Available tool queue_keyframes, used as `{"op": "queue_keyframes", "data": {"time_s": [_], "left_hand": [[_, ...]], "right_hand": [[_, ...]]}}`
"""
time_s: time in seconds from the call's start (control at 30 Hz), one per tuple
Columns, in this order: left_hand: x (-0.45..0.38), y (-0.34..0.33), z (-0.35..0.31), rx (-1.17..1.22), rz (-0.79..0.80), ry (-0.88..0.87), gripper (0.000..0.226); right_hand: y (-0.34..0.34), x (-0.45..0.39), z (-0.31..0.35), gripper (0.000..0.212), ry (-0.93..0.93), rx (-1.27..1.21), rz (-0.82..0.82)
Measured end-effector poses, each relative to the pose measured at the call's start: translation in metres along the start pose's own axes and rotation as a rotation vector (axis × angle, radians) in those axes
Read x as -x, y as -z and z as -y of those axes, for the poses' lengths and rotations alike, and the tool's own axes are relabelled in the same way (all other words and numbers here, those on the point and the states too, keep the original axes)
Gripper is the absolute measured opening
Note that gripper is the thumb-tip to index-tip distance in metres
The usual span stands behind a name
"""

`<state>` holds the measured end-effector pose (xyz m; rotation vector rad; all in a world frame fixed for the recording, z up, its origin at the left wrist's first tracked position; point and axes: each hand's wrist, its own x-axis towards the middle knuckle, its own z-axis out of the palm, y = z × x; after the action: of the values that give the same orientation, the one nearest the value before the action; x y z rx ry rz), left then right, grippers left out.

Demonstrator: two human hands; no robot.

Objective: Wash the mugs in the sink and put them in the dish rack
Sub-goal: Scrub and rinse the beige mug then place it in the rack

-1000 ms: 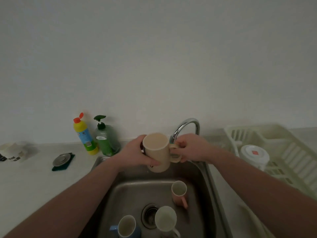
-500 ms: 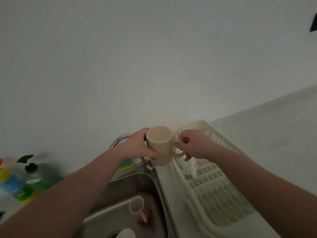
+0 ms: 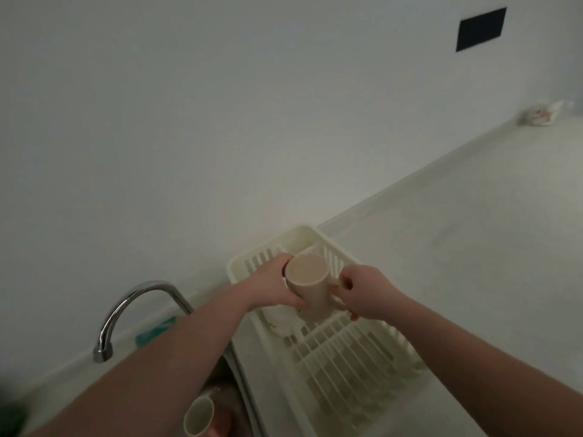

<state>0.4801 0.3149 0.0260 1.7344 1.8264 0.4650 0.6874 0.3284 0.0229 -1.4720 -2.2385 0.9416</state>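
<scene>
A cream mug (image 3: pixel 310 285) is held upright over the far end of the cream dish rack (image 3: pixel 350 367), mouth facing up. My left hand (image 3: pixel 276 287) wraps its left side. My right hand (image 3: pixel 366 293) pinches the handle on its right. A white round item (image 3: pixel 280 320) lies in the rack under the mug, mostly hidden by my left arm. At the bottom edge, a pink mug (image 3: pixel 202 417) lies in the sink (image 3: pixel 235 373), partly hidden by my left forearm.
The chrome tap (image 3: pixel 126 310) arches over the sink to the left of the rack. A blue-green sponge (image 3: pixel 154 331) sits behind the tap. White countertop (image 3: pixel 473 247) stretches to the right, with a crumpled wrapper (image 3: pixel 541 113) in its far corner.
Both hands have carried the cream mug rightward from above the sink to over the dish rack. The view has swung right, so the soap bottles are out of sight.
</scene>
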Motion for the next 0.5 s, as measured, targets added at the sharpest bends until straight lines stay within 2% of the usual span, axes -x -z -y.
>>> {"op": "queue_keyframes", "data": {"time_s": [0.13, 0.33, 0.5], "left_hand": [[-0.022, -0.015, -0.001, -0.097, 0.075, -0.009, 0.075], [-0.052, -0.037, -0.001, -0.265, 0.08, -0.006, 0.071], [-0.07, -0.046, 0.005, -0.442, 0.07, 0.026, 0.074]], "right_hand": [[-0.009, -0.005, -0.013, 0.031, -0.033, 0.135, -0.012], [-0.024, -0.022, -0.03, 0.005, -0.141, 0.134, 0.02], [-0.036, -0.043, -0.039, 0.004, -0.218, 0.114, 0.053]]}}
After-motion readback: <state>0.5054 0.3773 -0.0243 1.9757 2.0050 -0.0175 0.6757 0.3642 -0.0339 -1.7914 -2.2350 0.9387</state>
